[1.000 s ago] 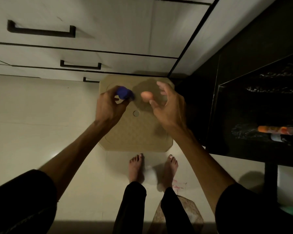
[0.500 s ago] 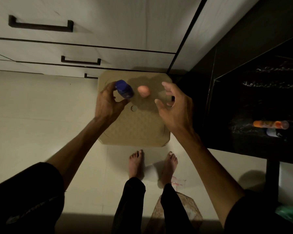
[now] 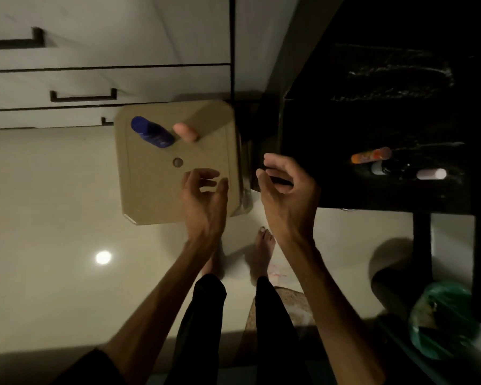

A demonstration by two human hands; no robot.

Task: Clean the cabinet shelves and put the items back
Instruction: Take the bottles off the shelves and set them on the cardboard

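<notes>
A blue bottle [image 3: 151,132] and a pink item [image 3: 185,132] are set on the tan stool [image 3: 150,195]. Both the left hand [image 3: 203,201] and right hand [image 3: 286,195] are loosely open, empty. Emptying seems underway; the dark shelf [image 3: 372,190] must likely be reached next.

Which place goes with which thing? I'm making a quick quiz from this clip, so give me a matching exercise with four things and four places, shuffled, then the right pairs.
Things
1. blue bottle
2. pink item
3. orange bottle
4. green bag

Places
A. on the dark cabinet shelf, lying on its side
B. on the stool top, nearest the white drawers
C. low at the right edge of the view, below the shelf
D. on the stool top, just right of the blue bottle

Pairs: 1-B, 2-D, 3-A, 4-C
</notes>
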